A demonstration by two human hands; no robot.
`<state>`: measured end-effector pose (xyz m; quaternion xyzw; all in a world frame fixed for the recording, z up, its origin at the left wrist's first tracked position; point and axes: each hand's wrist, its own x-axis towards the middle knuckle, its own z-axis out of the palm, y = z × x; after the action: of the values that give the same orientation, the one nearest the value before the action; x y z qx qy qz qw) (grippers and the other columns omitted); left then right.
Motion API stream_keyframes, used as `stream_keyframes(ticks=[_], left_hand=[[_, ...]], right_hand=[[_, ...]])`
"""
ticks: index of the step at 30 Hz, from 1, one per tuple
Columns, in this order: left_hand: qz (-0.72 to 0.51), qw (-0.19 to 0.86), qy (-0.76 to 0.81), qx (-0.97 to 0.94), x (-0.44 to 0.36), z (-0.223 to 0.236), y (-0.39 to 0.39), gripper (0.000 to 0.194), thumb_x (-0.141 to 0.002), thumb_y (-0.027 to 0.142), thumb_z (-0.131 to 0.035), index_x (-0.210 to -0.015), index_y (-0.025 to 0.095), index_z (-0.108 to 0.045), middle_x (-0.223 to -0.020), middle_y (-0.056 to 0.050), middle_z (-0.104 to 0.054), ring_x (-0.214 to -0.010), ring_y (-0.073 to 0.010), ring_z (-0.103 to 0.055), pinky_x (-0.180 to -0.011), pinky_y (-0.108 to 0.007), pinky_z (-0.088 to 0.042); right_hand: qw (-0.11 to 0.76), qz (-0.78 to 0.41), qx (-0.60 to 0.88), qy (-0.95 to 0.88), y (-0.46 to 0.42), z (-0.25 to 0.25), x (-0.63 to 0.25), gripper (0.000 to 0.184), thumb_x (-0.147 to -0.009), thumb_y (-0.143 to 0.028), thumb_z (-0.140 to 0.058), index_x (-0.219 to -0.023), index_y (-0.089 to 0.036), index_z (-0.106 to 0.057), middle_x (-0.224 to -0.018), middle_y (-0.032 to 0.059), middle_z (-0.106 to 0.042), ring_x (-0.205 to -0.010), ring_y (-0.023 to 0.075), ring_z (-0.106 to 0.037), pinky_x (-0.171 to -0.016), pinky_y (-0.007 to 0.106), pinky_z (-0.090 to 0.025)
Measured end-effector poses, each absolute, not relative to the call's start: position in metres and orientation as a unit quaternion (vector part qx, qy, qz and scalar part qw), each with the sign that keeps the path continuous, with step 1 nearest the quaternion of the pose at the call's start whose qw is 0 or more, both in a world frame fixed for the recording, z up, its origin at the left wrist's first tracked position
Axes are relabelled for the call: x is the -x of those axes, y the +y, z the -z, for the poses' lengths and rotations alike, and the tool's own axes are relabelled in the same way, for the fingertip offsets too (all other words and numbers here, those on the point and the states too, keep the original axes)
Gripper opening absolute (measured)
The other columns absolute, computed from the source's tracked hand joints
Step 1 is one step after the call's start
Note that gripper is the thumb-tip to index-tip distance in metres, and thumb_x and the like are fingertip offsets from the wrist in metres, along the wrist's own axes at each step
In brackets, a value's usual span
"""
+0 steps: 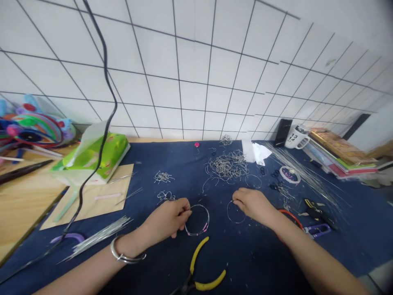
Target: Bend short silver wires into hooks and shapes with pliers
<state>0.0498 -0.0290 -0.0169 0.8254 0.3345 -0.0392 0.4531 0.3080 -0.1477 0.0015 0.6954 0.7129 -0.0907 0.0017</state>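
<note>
My left hand (172, 219) is closed in a pinch on a thin wire ring with several pink beads (205, 227) strung along its lower right. My right hand (251, 203), also pinched, grips a plain wire loop (227, 213) that hangs below and left of the fingertips. Yellow-handled pliers (211, 284) lie with their handles spread, below the beaded ring. Past my right hand is a tangled heap of bent wire pieces (227, 166). Two smaller heaps, one of short wire bits (163, 177) and one of curled wire (166, 196), sit beyond my left hand.
A bundle of straight wires (101, 237) lies at left; longer wires (303, 170) fan out at right. Near them are a round bead dish (290, 175), purple-handled cutters (319, 230), a white mug (296, 138) and books. A black cable (106, 73) hangs before a green tissue pack (110, 151).
</note>
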Motion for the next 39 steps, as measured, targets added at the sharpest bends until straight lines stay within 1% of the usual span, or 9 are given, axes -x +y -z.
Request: stream_keyframes(ticks=[6,9,14,23,27,31,34,36,39], left_hand=[[0.045,0.444,0.339,-0.828,-0.052,0.018,-0.029,0.026,-0.082,0.040,-0.032,-0.082,0.019,-0.048,-0.059,0.004,-0.061,-0.039,-0.0091,-0.053,-0.043,-0.020,-0.036],[0.049,0.443,0.336,-0.830,-0.053,0.020,-0.028,0.027,-0.082,0.041,-0.032,-0.082,0.019,-0.047,-0.058,0.004,-0.061,-0.038,-0.0090,-0.053,-0.043,-0.019,-0.035],[0.044,0.441,0.330,-0.834,-0.053,0.019,-0.029,0.027,-0.082,0.041,-0.031,-0.081,0.020,-0.047,-0.058,0.005,-0.060,-0.037,-0.0085,-0.053,-0.044,-0.019,-0.036],[0.045,0.438,0.319,-0.839,-0.053,0.019,-0.029,0.027,-0.082,0.041,-0.030,-0.082,0.020,-0.047,-0.058,0.005,-0.059,-0.037,-0.0086,-0.052,-0.042,-0.019,-0.035],[0.043,0.430,0.320,-0.843,-0.053,0.020,-0.030,0.026,-0.083,0.040,-0.030,-0.081,0.020,-0.046,-0.058,0.005,-0.059,-0.036,-0.0082,-0.051,-0.040,-0.018,-0.034],[0.034,0.424,0.323,-0.845,-0.052,0.020,-0.032,0.026,-0.082,0.040,-0.031,-0.082,0.020,-0.047,-0.057,0.005,-0.058,-0.037,-0.0085,-0.051,-0.040,-0.018,-0.034],[0.029,0.432,0.324,-0.841,-0.051,0.019,-0.033,0.026,-0.082,0.040,-0.032,-0.081,0.020,-0.048,-0.059,0.005,-0.058,-0.038,-0.0090,-0.052,-0.041,-0.019,-0.034],[0.021,0.444,0.319,-0.837,-0.050,0.019,-0.033,0.025,-0.081,0.040,-0.034,-0.081,0.019,-0.049,-0.060,0.004,-0.057,-0.041,-0.0092,-0.053,-0.043,-0.019,-0.035],[0.002,0.453,0.313,-0.834,-0.046,0.018,-0.032,0.025,-0.080,0.040,-0.037,-0.079,0.019,-0.050,-0.062,0.004,-0.055,-0.045,-0.0094,-0.053,-0.045,-0.019,-0.035]], right_hand=[[-0.018,0.119,-0.709,0.695,-0.150,-0.017,-0.360,0.014,-0.082,-0.024,-0.045,-0.080,-0.021,-0.059,-0.083,0.0011,-0.057,-0.072,0.0125,-0.052,-0.066,0.023,-0.035],[-0.030,0.084,-0.767,0.636,-0.149,-0.018,-0.385,0.014,-0.080,-0.025,-0.047,-0.081,-0.020,-0.060,-0.083,0.0023,-0.058,-0.073,0.0137,-0.052,-0.066,0.024,-0.035],[-0.029,0.057,-0.803,0.593,-0.145,-0.002,-0.406,0.016,-0.080,-0.025,-0.045,-0.084,-0.019,-0.059,-0.082,0.0030,-0.059,-0.072,0.0138,-0.052,-0.064,0.023,-0.034],[0.004,0.050,-0.815,0.578,-0.146,0.002,-0.410,0.015,-0.080,-0.028,-0.046,-0.085,-0.021,-0.059,-0.082,0.0027,-0.058,-0.069,0.0129,-0.051,-0.058,0.021,-0.031],[0.026,0.049,-0.815,0.577,-0.147,-0.001,-0.406,0.014,-0.079,-0.025,-0.046,-0.087,-0.022,-0.058,-0.082,0.0025,-0.059,-0.070,0.0130,-0.052,-0.058,0.021,-0.030],[0.054,0.040,-0.817,0.572,-0.148,-0.004,-0.402,0.011,-0.077,-0.019,-0.046,-0.080,-0.020,-0.057,-0.080,0.0025,-0.058,-0.071,0.0131,-0.052,-0.057,0.021,-0.029],[0.075,0.030,-0.818,0.569,-0.149,-0.009,-0.400,0.009,-0.076,-0.018,-0.048,-0.075,-0.019,-0.056,-0.078,0.0038,-0.058,-0.069,0.0144,-0.053,-0.056,0.023,-0.029],[0.081,0.019,-0.817,0.570,-0.150,-0.017,-0.393,0.008,-0.076,-0.021,-0.049,-0.077,-0.018,-0.057,-0.080,0.0056,-0.057,-0.070,0.0159,-0.053,-0.056,0.024,-0.029],[0.074,0.005,-0.806,0.587,-0.158,-0.035,-0.363,0.014,-0.081,-0.026,-0.045,-0.087,-0.019,-0.056,-0.088,0.0071,-0.056,-0.076,0.0176,-0.053,-0.060,0.026,-0.032]])
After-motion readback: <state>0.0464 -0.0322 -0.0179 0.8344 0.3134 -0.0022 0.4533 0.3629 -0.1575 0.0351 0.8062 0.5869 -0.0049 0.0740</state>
